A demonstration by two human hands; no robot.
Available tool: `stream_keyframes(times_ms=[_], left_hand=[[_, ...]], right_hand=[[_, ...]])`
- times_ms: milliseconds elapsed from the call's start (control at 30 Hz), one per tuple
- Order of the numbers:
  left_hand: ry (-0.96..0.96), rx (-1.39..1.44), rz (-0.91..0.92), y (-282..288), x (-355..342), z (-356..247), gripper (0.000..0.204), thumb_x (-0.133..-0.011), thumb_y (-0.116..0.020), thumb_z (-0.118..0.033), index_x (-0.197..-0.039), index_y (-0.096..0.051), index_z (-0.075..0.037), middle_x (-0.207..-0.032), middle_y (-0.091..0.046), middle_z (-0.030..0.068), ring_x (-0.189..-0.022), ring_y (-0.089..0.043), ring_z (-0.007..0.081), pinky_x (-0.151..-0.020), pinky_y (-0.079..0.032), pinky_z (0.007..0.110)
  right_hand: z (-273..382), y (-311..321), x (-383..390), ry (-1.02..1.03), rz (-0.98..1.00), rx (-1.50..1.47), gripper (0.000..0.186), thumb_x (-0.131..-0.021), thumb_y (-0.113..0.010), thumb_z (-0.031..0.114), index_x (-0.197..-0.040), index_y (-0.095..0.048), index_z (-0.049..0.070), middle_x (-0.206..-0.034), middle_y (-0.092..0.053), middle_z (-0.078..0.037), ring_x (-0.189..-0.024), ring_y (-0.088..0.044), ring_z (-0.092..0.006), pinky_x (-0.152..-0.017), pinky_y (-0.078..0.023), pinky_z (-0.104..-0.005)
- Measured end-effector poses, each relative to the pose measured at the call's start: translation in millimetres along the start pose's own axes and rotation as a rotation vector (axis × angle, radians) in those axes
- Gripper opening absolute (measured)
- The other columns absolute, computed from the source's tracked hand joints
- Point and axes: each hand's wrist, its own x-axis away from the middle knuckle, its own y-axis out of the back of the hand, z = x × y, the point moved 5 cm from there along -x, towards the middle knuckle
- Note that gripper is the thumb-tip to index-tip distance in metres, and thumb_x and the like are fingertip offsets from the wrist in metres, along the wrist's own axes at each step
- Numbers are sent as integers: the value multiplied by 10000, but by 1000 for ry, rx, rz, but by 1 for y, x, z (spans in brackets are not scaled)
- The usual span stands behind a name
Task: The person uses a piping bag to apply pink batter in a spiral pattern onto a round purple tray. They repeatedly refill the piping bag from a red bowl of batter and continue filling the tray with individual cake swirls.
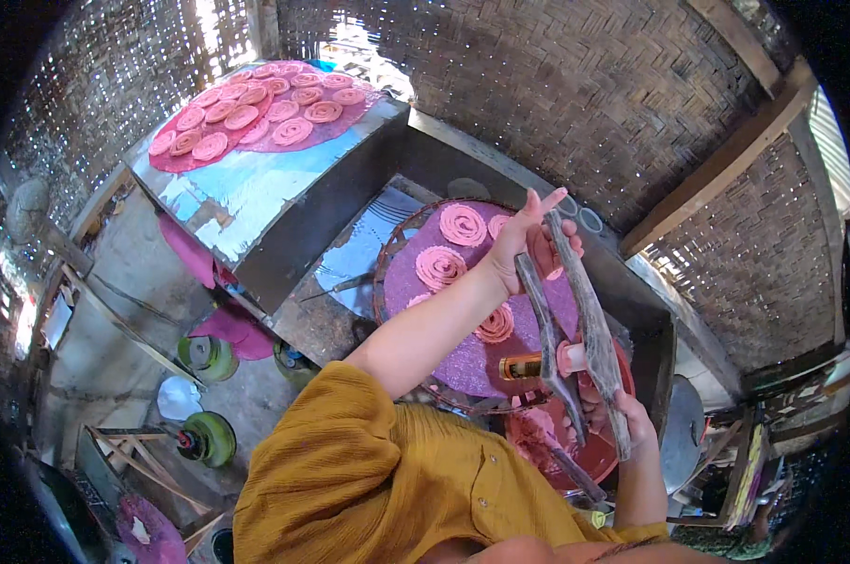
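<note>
My left hand, index finger raised, grips the upper part of a weathered wooden press with two long bars. My right hand holds the bars' lower ends. Between them are a brass cylinder and a pale plastic piece smeared with pink. Behind and beneath lies a round purple sheet in a rimmed tray, carrying several pink coiled shapes. A red basin of pink paste, with a wooden stick in it, sits at the lower right, near my right hand.
Many pink coils cover sheets on a raised box at upper left. Green gas cylinders stand on the floor at left. Woven walls enclose the workspace. A metal lid is at right.
</note>
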Motion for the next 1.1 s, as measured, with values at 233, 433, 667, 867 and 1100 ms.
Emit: stream_keyframes(times_ms=[233, 433, 667, 867, 1100], left_hand=[[-90, 12, 6, 18, 14, -4, 695, -774, -489, -534, -1319, -253, -172, -755, -553, 63, -712, -562, 235, -715, -455, 405], [-141, 36, 128, -21, 20, -11, 736, -747, -456, -601, -1322, -252, -189, -727, -534, 50, -697, -536, 220, -710, -427, 397], [-125, 81, 206, -49, 30, -9, 731, -744, -373, -651, -1324, -257, -222, -717, -538, 41, -691, -537, 222, -706, -432, 399], [-155, 63, 270, -72, 27, -29, 727, -740, -364, -654, -1321, -270, -228, -702, -545, 42, -678, -550, 223, -711, -442, 402], [-153, 97, 363, -82, 28, -14, 736, -747, -351, -656, -1330, -249, -219, -718, -560, 54, -686, -560, 229, -692, -434, 399]], right_hand=[[9, -28, 4, 53, -109, 300, 698, -663, -638, 455, -1164, -457, 5, -1044, -548, -89, -880, -539, -207, -760, -426, -309], [36, -37, 23, 103, -78, 518, 699, -630, -664, 444, -1102, -504, -47, -1009, -564, -78, -902, -506, -154, -782, -382, -269], [35, -54, 45, 141, -74, 491, 625, -617, -681, 383, -1035, -543, -60, -942, -584, -63, -847, -518, -137, -763, -396, -271], [43, -72, 43, 147, -100, 559, 594, -612, -697, 361, -1021, -552, -45, -875, -568, -14, -783, -499, -112, -700, -393, -263], [50, -79, 62, 187, -136, 579, 591, -582, -726, 349, -982, -567, -55, -821, -578, -23, -743, -503, -102, -685, -413, -273]])
